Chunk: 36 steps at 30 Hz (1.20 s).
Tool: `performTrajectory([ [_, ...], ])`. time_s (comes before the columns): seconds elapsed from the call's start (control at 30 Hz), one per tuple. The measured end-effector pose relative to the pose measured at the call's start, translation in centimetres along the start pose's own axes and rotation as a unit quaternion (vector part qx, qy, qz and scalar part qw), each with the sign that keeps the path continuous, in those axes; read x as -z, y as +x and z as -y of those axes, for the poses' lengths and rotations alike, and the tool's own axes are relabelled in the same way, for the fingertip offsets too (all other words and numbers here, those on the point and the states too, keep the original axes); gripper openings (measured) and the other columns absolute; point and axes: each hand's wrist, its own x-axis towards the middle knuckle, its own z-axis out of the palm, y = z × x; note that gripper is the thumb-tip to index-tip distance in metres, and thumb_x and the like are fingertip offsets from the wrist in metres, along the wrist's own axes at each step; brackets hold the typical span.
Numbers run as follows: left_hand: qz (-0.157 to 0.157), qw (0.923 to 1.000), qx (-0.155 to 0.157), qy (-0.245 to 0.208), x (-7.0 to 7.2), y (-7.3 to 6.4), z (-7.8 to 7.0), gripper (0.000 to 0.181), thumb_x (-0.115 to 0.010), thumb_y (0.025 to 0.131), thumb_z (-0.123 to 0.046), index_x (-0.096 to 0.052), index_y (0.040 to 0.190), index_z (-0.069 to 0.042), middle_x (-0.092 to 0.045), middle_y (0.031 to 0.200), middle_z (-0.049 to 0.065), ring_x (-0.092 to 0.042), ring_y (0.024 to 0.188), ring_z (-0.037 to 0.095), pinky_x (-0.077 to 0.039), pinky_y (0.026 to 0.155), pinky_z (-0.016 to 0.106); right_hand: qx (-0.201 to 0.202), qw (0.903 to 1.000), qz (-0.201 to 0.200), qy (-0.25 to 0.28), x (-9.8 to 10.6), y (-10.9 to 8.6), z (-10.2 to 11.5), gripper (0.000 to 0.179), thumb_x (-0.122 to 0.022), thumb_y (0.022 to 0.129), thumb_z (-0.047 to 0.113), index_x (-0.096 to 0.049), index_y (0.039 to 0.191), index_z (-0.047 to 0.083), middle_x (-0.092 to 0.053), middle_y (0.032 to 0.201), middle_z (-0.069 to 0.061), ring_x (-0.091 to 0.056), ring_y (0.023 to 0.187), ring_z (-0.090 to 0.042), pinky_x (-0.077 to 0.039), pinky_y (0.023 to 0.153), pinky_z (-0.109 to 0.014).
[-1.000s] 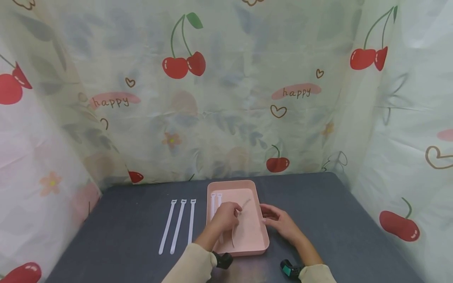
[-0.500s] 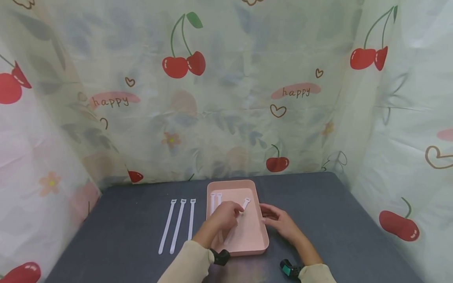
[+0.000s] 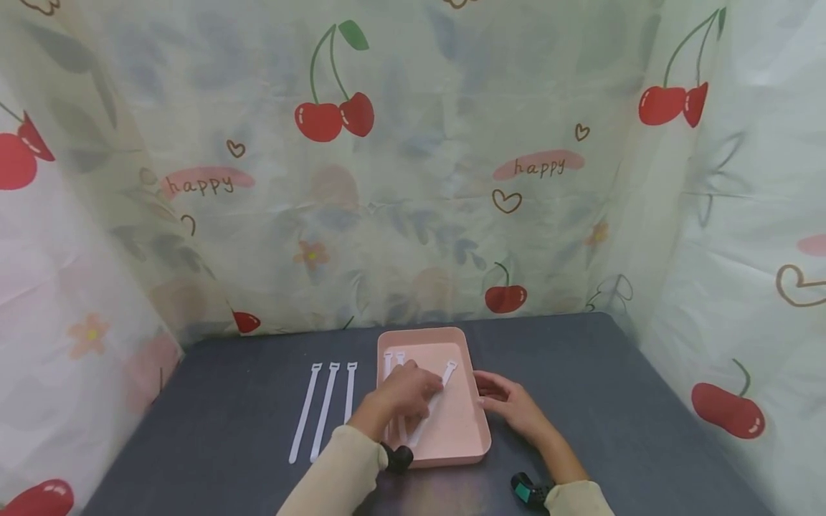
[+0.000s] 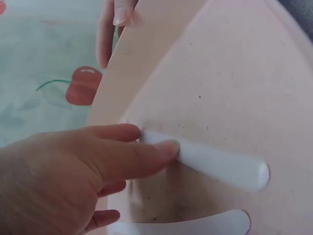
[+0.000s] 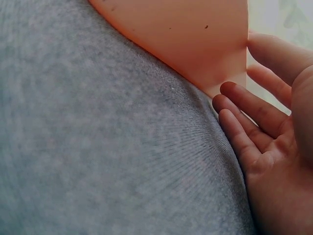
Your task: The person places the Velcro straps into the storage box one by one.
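A pink tray (image 3: 454, 423) holds several white cable straps, each with a slotted head. One cable strap (image 3: 449, 370) lies slanted in the tray's right half. My left hand (image 3: 409, 390) is over it, thumb and index finger extended. In the left wrist view the thumb tip (image 4: 168, 148) touches this strap (image 4: 222, 164), which lies flat on the tray floor; a second strap's rounded end (image 4: 220, 224) shows nearby. Two straps (image 3: 394, 364) in the tray's left part are partly hidden by the left hand. My right hand (image 3: 510, 405) rests relaxed fingertips against the tray's right wall.
Left of the tray, three more white straps (image 3: 325, 412) lie side by side on the dark grey table (image 3: 226, 408); my left sleeve (image 3: 338, 469) covers part of the rightmost. A cherry-patterned curtain (image 3: 413, 215) stands behind the table and along both sides.
The slanted strap has turned from edge-on to flat on the tray floor. My left hand has loosened and shifted slightly left, its index finger straighter. The right hand stays at the tray wall.
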Motion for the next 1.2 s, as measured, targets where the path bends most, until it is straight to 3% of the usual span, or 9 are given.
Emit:
performTrajectory([
  [0.2,-0.016,0.9989,-0.028,0.035,-0.1,0.5,0.2,0.045,-0.084,0.073,-0.030,-0.073,0.116,-0.026,-0.065,0.116,-0.019,-0.045,0.094,0.015,-0.037,0.086,0.035,0.017,0.9998,0.001,-0.006,0.0,0.0,0.0,0.051,-0.068,0.092,0.016,-0.051,0.138,0.002,-0.059,0.129,-0.018,-0.057,0.116,-0.031,-0.046,0.094,-0.028],
  [0.37,-0.033,0.9982,-0.024,0.044,-0.2,1.3,0.2,0.041,-0.083,0.072,-0.036,-0.074,0.111,-0.026,-0.066,0.113,-0.016,-0.047,0.097,0.016,-0.037,0.090,0.039,0.016,0.9999,0.004,0.003,0.0,0.1,0.2,0.052,-0.068,0.092,0.014,-0.051,0.138,0.000,-0.059,0.129,-0.019,-0.056,0.117,-0.032,-0.046,0.092,-0.025],
  [0.53,-0.062,0.9969,-0.005,0.047,-0.4,2.2,-0.7,0.038,-0.082,0.072,-0.041,-0.076,0.105,-0.023,-0.066,0.108,-0.008,-0.048,0.100,0.019,-0.037,0.089,0.041,0.005,0.9999,0.008,0.013,-0.1,0.0,0.4,0.052,-0.067,0.092,0.012,-0.050,0.139,0.000,-0.058,0.129,-0.019,-0.055,0.118,-0.033,-0.046,0.092,-0.024],
  [0.73,-0.083,0.9959,0.034,-0.001,-1.1,3.0,-1.8,0.037,-0.081,0.074,-0.040,-0.077,0.104,-0.019,-0.063,0.102,-0.003,-0.046,0.095,0.021,-0.034,0.082,0.040,0.004,0.9999,0.008,0.010,0.0,0.0,0.4,0.051,-0.066,0.092,0.012,-0.050,0.140,0.002,-0.058,0.131,-0.018,-0.055,0.119,-0.032,-0.046,0.092,-0.024],
  [0.87,-0.073,0.9957,0.051,-0.022,-1.3,3.2,-2.3,0.040,-0.077,0.079,-0.043,-0.075,0.110,-0.019,-0.060,0.112,-0.001,-0.044,0.101,0.022,-0.034,0.087,0.042,0.006,1.0000,0.005,0.002,0.0,0.1,0.5,0.050,-0.066,0.093,0.014,-0.051,0.139,0.005,-0.058,0.130,-0.016,-0.055,0.119,-0.030,-0.045,0.093,-0.023],
  [1.0,-0.044,0.9955,0.062,-0.056,-1.4,3.1,-2.7,0.046,-0.073,0.082,-0.044,-0.070,0.120,-0.019,-0.055,0.131,0.003,-0.041,0.115,0.026,-0.032,0.098,0.047,0.007,1.0000,0.003,-0.003,0.0,0.1,0.5,0.050,-0.067,0.093,0.015,-0.052,0.139,0.005,-0.059,0.129,-0.015,-0.056,0.118,-0.030,-0.045,0.093,-0.025],
  [1.2,-0.014,0.9970,0.049,-0.058,-1.3,2.7,-3.3,0.053,-0.073,0.082,-0.042,-0.064,0.129,-0.020,-0.045,0.144,0.006,-0.035,0.130,0.030,-0.029,0.103,0.050,0.002,1.0000,0.006,0.004,0.1,-0.1,0.3,0.051,-0.067,0.093,0.015,-0.051,0.140,0.004,-0.058,0.130,-0.015,-0.055,0.118,-0.030,-0.045,0.092,-0.023],
])
